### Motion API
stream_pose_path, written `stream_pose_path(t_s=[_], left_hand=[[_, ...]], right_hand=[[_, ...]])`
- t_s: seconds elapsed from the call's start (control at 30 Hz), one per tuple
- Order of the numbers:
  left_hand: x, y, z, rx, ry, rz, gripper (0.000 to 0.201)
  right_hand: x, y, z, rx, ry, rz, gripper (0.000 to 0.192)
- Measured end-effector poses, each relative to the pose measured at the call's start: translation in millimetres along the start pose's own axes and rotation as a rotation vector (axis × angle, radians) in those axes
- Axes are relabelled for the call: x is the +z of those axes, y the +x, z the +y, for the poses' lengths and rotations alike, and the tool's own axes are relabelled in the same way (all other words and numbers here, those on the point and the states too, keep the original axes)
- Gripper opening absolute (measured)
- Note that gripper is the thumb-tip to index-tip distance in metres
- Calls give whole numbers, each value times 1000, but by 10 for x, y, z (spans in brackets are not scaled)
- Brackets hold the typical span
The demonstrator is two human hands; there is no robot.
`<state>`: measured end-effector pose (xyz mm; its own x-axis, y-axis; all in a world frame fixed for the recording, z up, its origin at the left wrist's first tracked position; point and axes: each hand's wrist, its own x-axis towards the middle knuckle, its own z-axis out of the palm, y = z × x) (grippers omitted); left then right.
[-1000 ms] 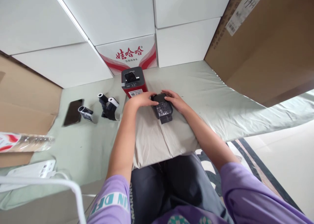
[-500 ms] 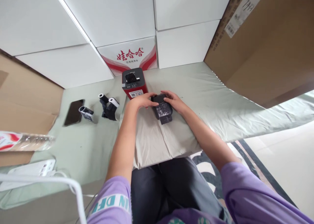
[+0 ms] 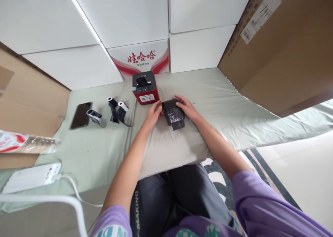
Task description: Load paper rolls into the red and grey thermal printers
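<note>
A small black portable printer [image 3: 170,104] rests on the cloth-covered surface, and a strip of dark printed paper [image 3: 176,116] comes out over its near side. My right hand [image 3: 186,107] grips its upper right corner, thumb on top and fingers behind. Beside the left edge is my left hand [image 3: 154,115], loosely curled with fingers apart, its fingertips close to the casing; whether they touch it I cannot tell. Just behind stands a red and black boxy printer [image 3: 145,88].
Left of the hands are paper rolls [image 3: 112,102] with dark printed strips, another roll [image 3: 94,117] and a phone [image 3: 81,115]. A white power bank [image 3: 32,177] with a cable lies lower left, near a bottle [image 3: 31,142]. White boxes [image 3: 203,48] and a large carton [image 3: 283,56] border the surface.
My left hand has drawn back from the black printer's top to its left side, thumb lifted off. My right hand stays on the corner. The view has shifted slightly.
</note>
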<state>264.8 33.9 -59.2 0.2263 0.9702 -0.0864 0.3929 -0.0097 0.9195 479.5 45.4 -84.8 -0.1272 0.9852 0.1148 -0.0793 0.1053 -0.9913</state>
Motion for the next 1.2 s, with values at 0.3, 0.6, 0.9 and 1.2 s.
stream_pose_path(t_s=[0.3,0.6,0.9,1.2], left_hand=[[133,-17,-69,48,68,244,34],[302,-305,15,136,526,356,32],[374,-389,87,166,861,197,36],[403,-404,127,129,869,209,39]], right_hand=[[-20,31,45,5,80,44,47],[-2,-1,3,-2,-45,160,49],[82,-39,6,12,-127,302,73],[93,-40,9,-10,-102,343,69]])
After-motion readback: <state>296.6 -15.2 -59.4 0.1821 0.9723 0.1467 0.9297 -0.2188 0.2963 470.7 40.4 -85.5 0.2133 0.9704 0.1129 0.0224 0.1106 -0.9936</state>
